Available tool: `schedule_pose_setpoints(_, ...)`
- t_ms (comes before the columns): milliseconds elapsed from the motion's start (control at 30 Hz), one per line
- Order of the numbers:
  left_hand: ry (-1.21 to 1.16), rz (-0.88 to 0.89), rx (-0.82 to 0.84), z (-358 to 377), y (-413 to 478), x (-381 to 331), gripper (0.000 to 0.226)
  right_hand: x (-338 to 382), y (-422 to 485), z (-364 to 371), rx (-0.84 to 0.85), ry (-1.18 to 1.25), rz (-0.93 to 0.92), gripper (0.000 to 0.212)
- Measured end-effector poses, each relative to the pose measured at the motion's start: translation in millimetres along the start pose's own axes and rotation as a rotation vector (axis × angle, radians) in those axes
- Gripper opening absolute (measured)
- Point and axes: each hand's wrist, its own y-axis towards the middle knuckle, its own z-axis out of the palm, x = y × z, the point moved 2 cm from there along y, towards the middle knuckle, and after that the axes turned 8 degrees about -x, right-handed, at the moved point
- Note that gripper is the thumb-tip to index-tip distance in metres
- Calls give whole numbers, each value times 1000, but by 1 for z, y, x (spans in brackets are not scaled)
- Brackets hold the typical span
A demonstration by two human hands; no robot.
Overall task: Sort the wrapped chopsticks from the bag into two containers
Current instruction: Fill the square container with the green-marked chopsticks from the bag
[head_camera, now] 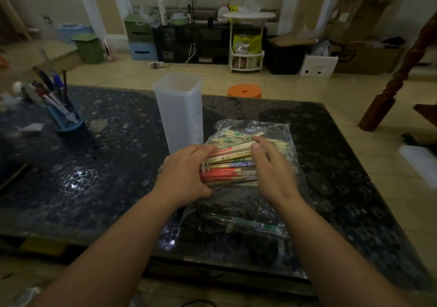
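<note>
While the bag (236,164) lies on the table (106,164), a container (182,115) stands behind.

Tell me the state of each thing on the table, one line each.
Bag: lying flat, holding chopsticks.
Tall container: upright, lid off, looks empty.
Pen holder: upright, full of pens.
Left hand: grips the chopsticks' end.
Right hand: open, over the bag.
</note>
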Motion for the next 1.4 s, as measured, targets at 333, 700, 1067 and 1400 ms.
schedule_pose_setpoints(333, -336, -292, -198, -12, 5, 32, 80, 5, -6, 7, 114, 270, 121, 67)
schedule_pose_setpoints(700, -581, -751, -538, -14, -2, 92, 87, -6, -1, 7, 71, 139, 121, 46)
schedule_pose_setpoints(1067, -605, -877, -601, -12, -2, 111, 84, -12, -2, 11, 79, 97, 122, 44)
schedule_pose_setpoints(1400, -294, -1055, -704, -15, -22, 58, 88, -14, 1, 10, 42, 55, 125, 39)
